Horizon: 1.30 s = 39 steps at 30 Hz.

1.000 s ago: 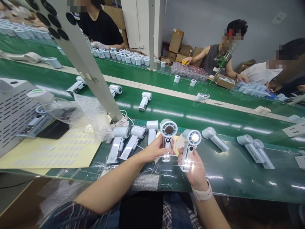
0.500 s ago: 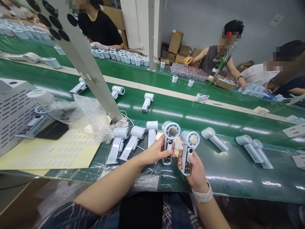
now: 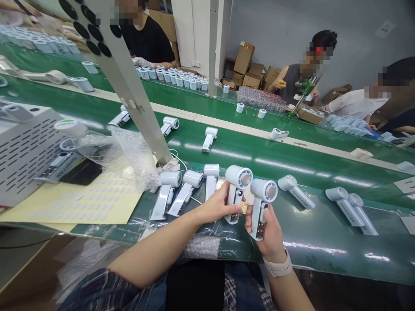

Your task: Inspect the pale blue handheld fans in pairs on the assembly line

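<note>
In my left hand [image 3: 222,203] is a pale blue handheld fan [image 3: 238,177], held by its handle with the thumb across the front. My right hand [image 3: 269,229] grips a second handheld fan [image 3: 264,190] the same way, its thumb beside the dark round button. Both fans are upright, side by side, their round heads turned toward the right. Circuit parts show in the lower front of each handle. On the bench left of my hands lie several more fans [image 3: 186,190]. To the right rest another fan [image 3: 296,192] and a pair of fans [image 3: 346,209] lying together.
A yellow sheet of white stickers [image 3: 106,198] lies left, by a perforated metal box [image 3: 29,151] and crumpled plastic wrap [image 3: 136,160]. A slanted metal post [image 3: 132,95] rises from the bench. Beyond runs a green conveyor [image 3: 240,151] with scattered fans; several co-workers sit across it.
Both fans have turned in my hands, so their heads now face further right and show more of their sides. The whole view has shifted slightly. A co-worker's hands across the line have moved.
</note>
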### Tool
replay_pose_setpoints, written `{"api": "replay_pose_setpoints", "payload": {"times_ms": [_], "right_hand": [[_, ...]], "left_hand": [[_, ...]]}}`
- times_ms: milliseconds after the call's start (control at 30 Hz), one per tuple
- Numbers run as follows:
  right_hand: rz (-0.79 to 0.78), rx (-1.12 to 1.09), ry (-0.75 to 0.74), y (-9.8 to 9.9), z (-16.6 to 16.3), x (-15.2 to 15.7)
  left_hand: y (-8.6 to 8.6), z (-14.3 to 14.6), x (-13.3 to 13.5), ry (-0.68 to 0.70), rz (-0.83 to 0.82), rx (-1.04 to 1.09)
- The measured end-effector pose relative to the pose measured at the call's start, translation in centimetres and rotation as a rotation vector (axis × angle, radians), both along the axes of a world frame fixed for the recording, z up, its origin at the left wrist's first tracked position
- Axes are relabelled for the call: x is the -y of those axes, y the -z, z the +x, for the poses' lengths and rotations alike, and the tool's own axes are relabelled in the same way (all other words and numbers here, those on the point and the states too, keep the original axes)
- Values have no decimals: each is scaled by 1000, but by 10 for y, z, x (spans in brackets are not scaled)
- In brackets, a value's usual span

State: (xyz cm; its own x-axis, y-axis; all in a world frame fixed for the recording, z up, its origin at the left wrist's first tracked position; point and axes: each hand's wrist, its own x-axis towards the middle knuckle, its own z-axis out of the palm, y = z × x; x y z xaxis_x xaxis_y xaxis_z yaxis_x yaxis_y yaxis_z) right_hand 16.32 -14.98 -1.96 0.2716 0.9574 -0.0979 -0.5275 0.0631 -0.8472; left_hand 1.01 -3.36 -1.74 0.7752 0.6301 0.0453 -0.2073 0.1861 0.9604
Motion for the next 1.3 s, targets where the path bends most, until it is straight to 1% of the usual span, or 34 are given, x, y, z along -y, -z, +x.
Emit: {"api": "replay_pose_setpoints", "payload": {"times_ms": [100,200,267,400,500,700,833,967,1300], "right_hand": [[-12,-84,-43,-1,3,0],[-81,-129,-1,-2,4,0],[-104,-133,38,-4,2,0],[-44,-118,23,-11,-5,3],[-27,-99,19,-14,-6,7],[-42,-74,58,-17,-3,6],[-30,-49,55,-20,-7,5],[-18,-10,74,-19,-8,8],[-13,60,104,-19,-5,16]], "left_hand": [[11,2,0,-14,-85,82],[16,2,1,37,-174,209],[14,1,2,78,-199,262],[3,-3,5,155,-186,334],[1,-6,7,182,-206,386],[0,-8,8,176,-278,374],[-3,-7,8,200,-364,400],[-7,-7,8,224,-427,403],[-5,-11,8,281,-457,416]]}}
